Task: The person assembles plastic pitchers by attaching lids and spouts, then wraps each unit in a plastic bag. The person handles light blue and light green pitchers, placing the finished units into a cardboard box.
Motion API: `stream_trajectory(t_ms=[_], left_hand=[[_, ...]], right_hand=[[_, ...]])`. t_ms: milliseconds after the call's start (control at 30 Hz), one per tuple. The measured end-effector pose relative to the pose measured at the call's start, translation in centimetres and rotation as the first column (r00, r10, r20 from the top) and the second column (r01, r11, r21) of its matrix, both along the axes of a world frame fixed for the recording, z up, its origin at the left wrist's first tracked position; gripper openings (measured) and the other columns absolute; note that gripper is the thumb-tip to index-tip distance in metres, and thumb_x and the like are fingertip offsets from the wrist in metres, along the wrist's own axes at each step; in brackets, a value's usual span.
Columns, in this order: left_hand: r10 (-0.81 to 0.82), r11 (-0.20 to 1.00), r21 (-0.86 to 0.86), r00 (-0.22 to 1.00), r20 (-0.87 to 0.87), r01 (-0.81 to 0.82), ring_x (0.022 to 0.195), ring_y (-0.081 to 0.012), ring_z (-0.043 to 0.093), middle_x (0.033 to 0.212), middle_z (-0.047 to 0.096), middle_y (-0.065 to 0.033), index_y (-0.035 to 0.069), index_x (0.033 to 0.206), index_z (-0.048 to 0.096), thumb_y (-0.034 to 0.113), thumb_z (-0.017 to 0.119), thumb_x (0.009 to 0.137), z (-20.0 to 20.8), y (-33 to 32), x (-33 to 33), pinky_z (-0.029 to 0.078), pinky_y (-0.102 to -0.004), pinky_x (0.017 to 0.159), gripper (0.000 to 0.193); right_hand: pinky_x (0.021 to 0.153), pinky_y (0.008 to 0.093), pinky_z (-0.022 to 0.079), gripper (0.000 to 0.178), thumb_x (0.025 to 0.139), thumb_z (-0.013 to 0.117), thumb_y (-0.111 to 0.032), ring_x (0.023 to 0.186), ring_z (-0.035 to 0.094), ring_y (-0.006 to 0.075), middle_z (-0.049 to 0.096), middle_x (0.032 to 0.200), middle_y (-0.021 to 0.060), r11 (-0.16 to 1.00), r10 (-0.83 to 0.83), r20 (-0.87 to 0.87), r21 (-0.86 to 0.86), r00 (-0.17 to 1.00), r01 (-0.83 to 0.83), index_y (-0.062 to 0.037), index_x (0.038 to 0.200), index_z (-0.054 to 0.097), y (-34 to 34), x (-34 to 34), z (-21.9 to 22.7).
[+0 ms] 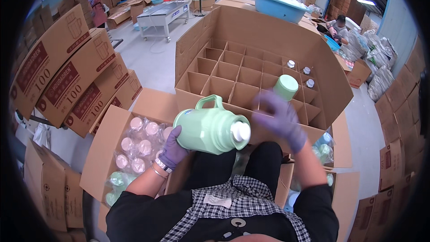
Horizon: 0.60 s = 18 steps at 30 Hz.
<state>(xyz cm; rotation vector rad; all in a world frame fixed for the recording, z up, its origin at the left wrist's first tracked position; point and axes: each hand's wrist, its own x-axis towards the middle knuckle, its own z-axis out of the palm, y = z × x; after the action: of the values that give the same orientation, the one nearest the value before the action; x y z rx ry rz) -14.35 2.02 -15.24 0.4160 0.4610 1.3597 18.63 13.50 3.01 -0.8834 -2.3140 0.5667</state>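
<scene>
My left hand [174,149] is closed round the base of a pale green thermos jug [208,127]. The jug lies tilted on its side above my lap, its handle up and its white stopper [240,131] pointing right. My right hand [283,118], slightly blurred, is in front of the divided carton [251,24], thumb and fingers apart with nothing seen between them. Just behind it a pale green cup-shaped lid [285,87] sits over the carton's compartments; whether the hand touches it I cannot tell. Both hands wear purple gloves.
White stoppers [310,83] show in the carton's right compartments. An open box of pink-topped items in plastic [144,147] stands left of my legs, and boxes with wrapped items [324,150] stand right. Stacked cartons [74,78] rise at left. A blue basin [280,9] sits beyond.
</scene>
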Motion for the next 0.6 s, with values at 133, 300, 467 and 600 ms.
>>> stream_trajectory(t_ms=[133, 300, 467, 600], left_hand=[[-0.092, 0.995, -0.023, 0.985, 0.144, 0.096, 0.141, -0.0387, 0.048, 0.16, 0.043, -0.0113, 0.02, 0.158, 0.037, 0.06, 0.052, 0.098, 0.3, -0.5, 1.1, 0.045, -0.0622, 0.107, 0.074], [-0.002, 0.991, -0.132, 0.994, 0.113, 0.017, 0.146, -0.0414, 0.041, 0.162, 0.04, -0.0109, 0.023, 0.159, 0.035, 0.063, 0.047, 0.098, 0.4, 0.5, 0.5, 0.041, -0.0675, 0.107, 0.075], [0.021, 0.995, -0.095, 0.999, -0.042, -0.025, 0.143, -0.0395, 0.045, 0.16, 0.043, -0.0093, 0.023, 0.158, 0.037, 0.063, 0.051, 0.097, 0.5, 1.0, 0.2, 0.043, -0.0639, 0.106, 0.073], [-0.066, 0.996, -0.071, 0.988, -0.141, 0.057, 0.141, -0.0373, 0.047, 0.158, 0.045, -0.0088, 0.022, 0.156, 0.04, 0.061, 0.051, 0.098, 0.7, 1.3, 2.5, 0.045, -0.0618, 0.105, 0.071]], right_hand=[[0.117, 0.0641, 0.033, 0.111, 0.057, 0.089, -0.04, 0.148, 0.034, 0.0483, 0.041, 0.157, 0.0197, 0.805, -0.585, 0.641, 0.387, 0.497, 0.449, -0.0283, 0.156, 0.041, 12.7, 6.9, 0.9], [0.108, 0.0471, 0.049, 0.104, 0.055, 0.09, -0.023, 0.125, 0.056, 0.0435, 0.054, 0.136, 0.0243, 0.887, -0.425, 0.49, 0.058, 0.761, 0.458, -0.0198, 0.147, 0.042, 16.7, 11.8, -4.0], [0.11, 0.0396, 0.046, 0.08, 0.066, 0.084, -0.008, 0.127, 0.055, 0.0341, 0.053, 0.134, 0.0177, 0.991, 0.041, -0.274, -0.11, 0.961, -0.073, -0.0118, 0.135, 0.044, 3.3, 4.0, -2.4], [0.108, 0.0427, 0.048, 0.078, 0.068, 0.087, -0.002, 0.129, 0.056, 0.0375, 0.052, 0.14, 0.0199, 0.96, 0.27, -0.362, 0.174, 0.892, -0.22, -0.0143, 0.13, 0.042, -2.0, 2.1, -7.7]])
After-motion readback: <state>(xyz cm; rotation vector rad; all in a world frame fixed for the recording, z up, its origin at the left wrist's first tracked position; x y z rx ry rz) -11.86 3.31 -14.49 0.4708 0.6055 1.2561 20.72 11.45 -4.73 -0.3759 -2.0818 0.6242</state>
